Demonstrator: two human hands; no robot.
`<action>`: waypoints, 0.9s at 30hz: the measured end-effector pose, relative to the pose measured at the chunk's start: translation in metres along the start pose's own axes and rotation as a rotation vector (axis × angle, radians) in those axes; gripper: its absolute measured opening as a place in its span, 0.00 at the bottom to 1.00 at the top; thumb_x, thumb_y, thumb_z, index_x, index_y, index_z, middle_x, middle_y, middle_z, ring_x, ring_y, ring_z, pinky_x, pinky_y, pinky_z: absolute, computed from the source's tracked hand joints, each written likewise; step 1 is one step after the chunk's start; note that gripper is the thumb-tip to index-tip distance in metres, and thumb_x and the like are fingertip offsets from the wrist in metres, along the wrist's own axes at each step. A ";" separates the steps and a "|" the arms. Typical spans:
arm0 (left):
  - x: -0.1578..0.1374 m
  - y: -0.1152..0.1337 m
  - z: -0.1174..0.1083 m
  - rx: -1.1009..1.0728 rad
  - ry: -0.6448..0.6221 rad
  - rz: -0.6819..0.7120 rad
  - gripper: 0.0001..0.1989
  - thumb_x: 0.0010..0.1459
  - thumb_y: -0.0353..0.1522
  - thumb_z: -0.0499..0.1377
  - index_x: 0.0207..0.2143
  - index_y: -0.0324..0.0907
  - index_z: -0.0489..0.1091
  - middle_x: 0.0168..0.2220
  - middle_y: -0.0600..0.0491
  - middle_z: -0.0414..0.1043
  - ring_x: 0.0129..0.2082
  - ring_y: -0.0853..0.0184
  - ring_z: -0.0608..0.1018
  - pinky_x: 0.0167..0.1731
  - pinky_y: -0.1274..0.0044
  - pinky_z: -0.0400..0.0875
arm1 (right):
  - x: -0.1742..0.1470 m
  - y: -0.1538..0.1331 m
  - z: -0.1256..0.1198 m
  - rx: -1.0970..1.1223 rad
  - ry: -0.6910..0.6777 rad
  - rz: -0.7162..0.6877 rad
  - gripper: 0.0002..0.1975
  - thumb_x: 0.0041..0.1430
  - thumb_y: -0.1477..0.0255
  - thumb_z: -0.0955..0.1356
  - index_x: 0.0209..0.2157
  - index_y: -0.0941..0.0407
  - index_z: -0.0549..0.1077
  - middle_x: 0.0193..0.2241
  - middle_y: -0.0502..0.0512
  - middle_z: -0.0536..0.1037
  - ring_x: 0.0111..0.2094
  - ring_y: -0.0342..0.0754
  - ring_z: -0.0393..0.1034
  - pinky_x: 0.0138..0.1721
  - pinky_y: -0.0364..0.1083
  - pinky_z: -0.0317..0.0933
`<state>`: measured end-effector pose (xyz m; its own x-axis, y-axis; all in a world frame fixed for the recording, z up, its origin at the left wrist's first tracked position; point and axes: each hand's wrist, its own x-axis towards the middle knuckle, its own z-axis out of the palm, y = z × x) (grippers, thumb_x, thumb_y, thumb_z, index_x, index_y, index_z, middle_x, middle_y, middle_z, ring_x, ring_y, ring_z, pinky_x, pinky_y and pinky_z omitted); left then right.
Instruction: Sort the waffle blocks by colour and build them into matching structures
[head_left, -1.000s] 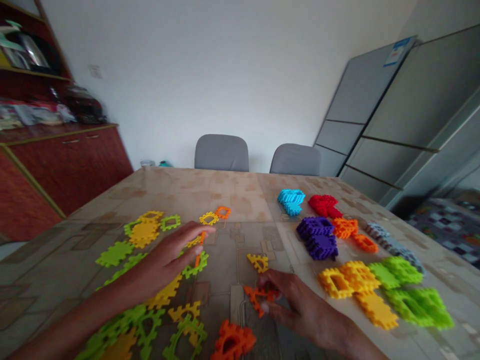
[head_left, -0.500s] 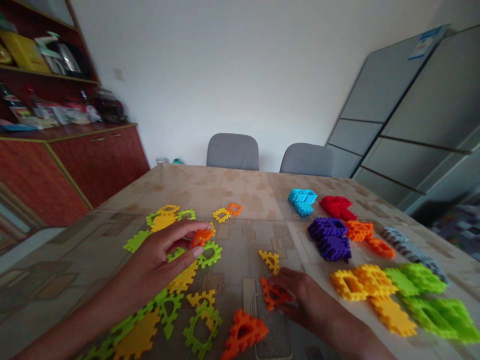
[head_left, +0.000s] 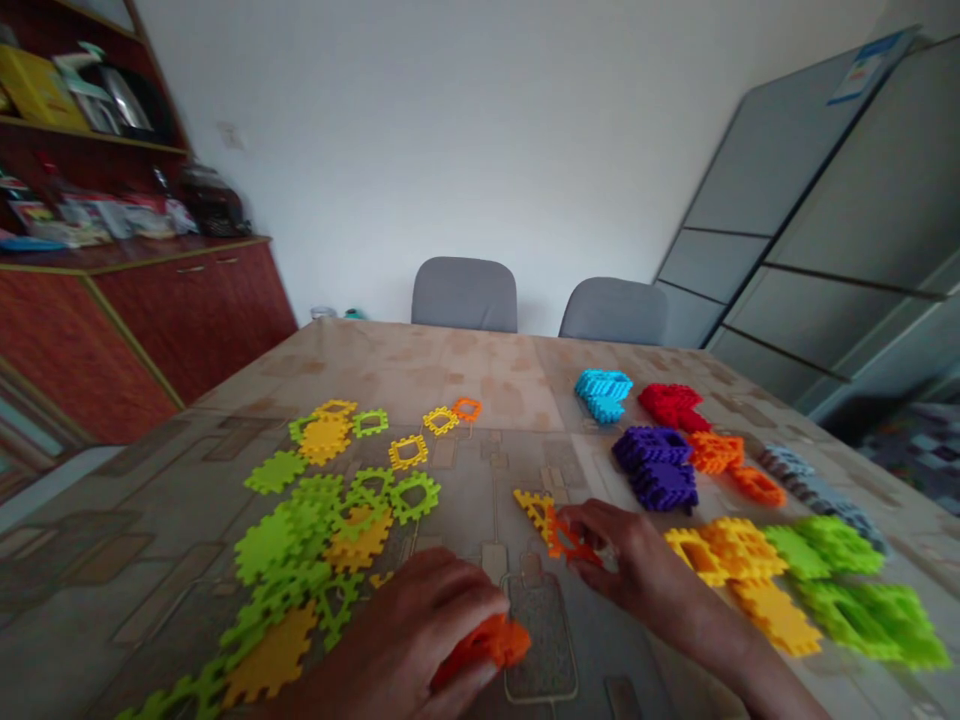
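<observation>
Holding an orange bunch (head_left: 514, 642) at the near side of the table (head_left: 360, 370) in the clamped fingers of the left hand (head_left: 420, 630), and pinching an orange triangle (head_left: 555, 537) beside a yellow triangle (head_left: 526, 500) with the fingers of the right hand (head_left: 626, 550). Looks partly done: neat colour piles (head_left: 656, 470) on the right, loose green pieces (head_left: 276, 472) and yellow pieces (head_left: 326, 440) still messy on the left.
</observation>
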<state>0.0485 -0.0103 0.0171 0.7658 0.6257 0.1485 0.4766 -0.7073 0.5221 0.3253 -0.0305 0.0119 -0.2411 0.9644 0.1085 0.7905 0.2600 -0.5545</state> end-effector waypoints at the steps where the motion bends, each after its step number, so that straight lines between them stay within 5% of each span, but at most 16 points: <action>1: 0.001 0.002 0.000 0.016 -0.029 -0.002 0.16 0.55 0.27 0.67 0.46 0.50 0.74 0.46 0.57 0.77 0.48 0.60 0.76 0.49 0.74 0.70 | 0.000 -0.001 0.000 0.004 0.001 0.004 0.16 0.57 0.79 0.68 0.48 0.58 0.74 0.42 0.60 0.79 0.41 0.51 0.75 0.41 0.47 0.67; 11: 0.008 0.011 -0.002 0.094 -0.167 -0.014 0.12 0.59 0.29 0.65 0.45 0.47 0.73 0.46 0.55 0.76 0.47 0.58 0.74 0.51 0.66 0.68 | -0.001 -0.002 0.000 -0.009 -0.012 0.009 0.17 0.57 0.79 0.68 0.49 0.57 0.73 0.43 0.59 0.79 0.41 0.51 0.75 0.41 0.48 0.66; 16: 0.002 -0.001 0.005 0.056 -0.039 -0.022 0.20 0.55 0.29 0.67 0.50 0.49 0.71 0.49 0.55 0.76 0.49 0.56 0.74 0.53 0.65 0.68 | -0.003 -0.007 -0.001 -0.022 -0.020 0.021 0.12 0.58 0.77 0.69 0.45 0.55 0.73 0.41 0.56 0.79 0.39 0.50 0.74 0.40 0.47 0.65; 22: -0.002 -0.029 -0.007 -0.001 0.158 -0.093 0.17 0.62 0.32 0.57 0.53 0.53 0.70 0.50 0.55 0.76 0.50 0.60 0.77 0.52 0.67 0.71 | -0.008 -0.036 0.010 -0.010 -0.010 -0.007 0.09 0.58 0.77 0.70 0.41 0.55 0.71 0.37 0.53 0.76 0.36 0.48 0.72 0.36 0.45 0.63; 27: -0.001 -0.039 -0.017 -0.036 0.172 -0.139 0.15 0.63 0.35 0.55 0.51 0.53 0.73 0.49 0.54 0.77 0.50 0.60 0.78 0.53 0.68 0.71 | -0.013 -0.065 0.035 -0.060 -0.022 -0.152 0.12 0.55 0.77 0.71 0.41 0.54 0.71 0.39 0.54 0.78 0.38 0.50 0.72 0.37 0.45 0.64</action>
<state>0.0221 0.0226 0.0106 0.6072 0.7655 0.2127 0.5543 -0.6000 0.5768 0.2580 -0.0617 0.0177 -0.3720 0.9128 0.1687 0.7762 0.4056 -0.4827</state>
